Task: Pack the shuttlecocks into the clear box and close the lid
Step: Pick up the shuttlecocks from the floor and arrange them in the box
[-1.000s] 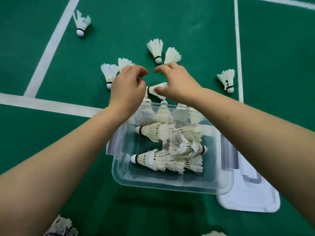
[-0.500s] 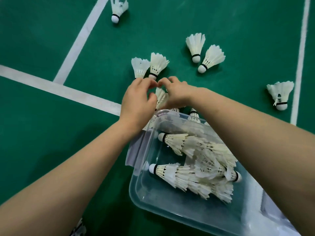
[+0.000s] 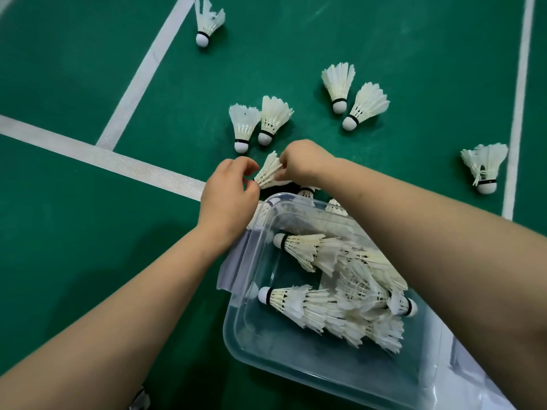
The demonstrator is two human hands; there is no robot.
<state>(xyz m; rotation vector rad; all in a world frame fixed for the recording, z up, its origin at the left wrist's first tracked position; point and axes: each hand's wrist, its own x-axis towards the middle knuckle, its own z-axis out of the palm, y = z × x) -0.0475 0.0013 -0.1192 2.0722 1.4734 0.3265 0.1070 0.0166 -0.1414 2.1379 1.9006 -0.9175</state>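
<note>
While both hands [image 3: 299, 164] pinch one shuttlecock [image 3: 268, 173] past the box rim [image 3: 284, 199] — open floor [image 3: 414, 39] beyond.

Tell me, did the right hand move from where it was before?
Yes. The right hand was right by the far pair of shuttlecocks; it has slid left, away from them, and now pinches a single shuttlecock just past the clear box.

No readable text, labels, brands or numbers on anything in view.
</note>
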